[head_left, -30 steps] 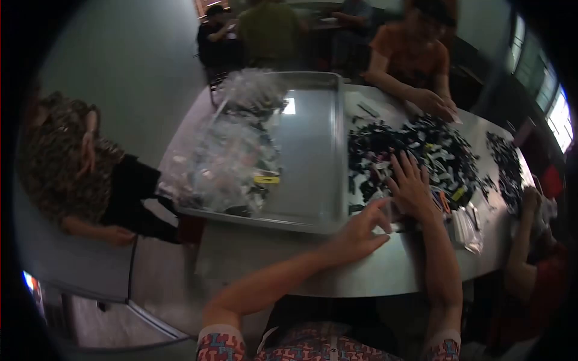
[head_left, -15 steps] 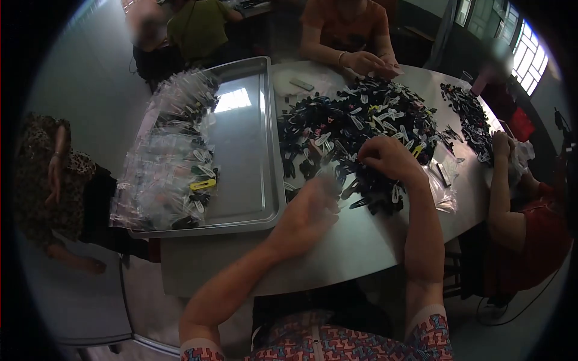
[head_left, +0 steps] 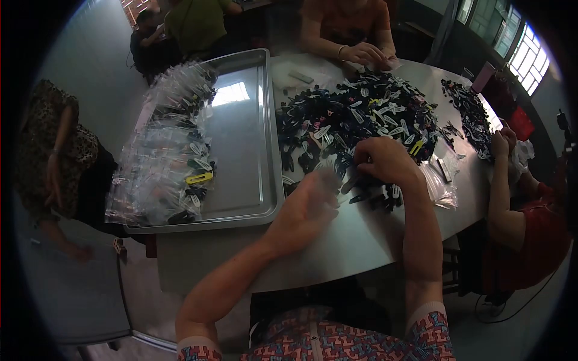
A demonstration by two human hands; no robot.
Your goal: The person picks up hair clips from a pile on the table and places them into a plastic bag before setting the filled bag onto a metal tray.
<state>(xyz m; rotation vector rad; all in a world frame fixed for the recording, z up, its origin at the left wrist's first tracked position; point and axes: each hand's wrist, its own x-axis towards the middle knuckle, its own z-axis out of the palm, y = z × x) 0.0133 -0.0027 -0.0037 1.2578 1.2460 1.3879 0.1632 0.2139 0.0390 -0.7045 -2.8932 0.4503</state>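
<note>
A large heap of snap hair clips (head_left: pixel 391 111), mostly black with some white, pink and yellow ones, lies on the metal table. My left hand (head_left: pixel 301 210) is at the near left edge of the heap, its fingers curled round a clear plastic bag (head_left: pixel 328 182), blurred by motion. At the front of the heap is my right hand (head_left: pixel 388 161), thumb and fingers bent together over the dark clips; whatever is between the fingertips is hidden. Just right of my right wrist lies a stack of clear plastic bags (head_left: pixel 441 188).
Left of the heap, a metal tray (head_left: pixel 241 144) holds rows of filled clear packets (head_left: pixel 162 156) and a yellow clip (head_left: pixel 199 178). Co-workers sit across the table and at the right beside another clip pile (head_left: pixel 469 117). A person in a spotted top (head_left: pixel 78 144) stands left.
The whole view has shifted slightly. My left hand stays by the heap, and my right hand remains bent over the clips. At the left, the standing person has moved a little.
</note>
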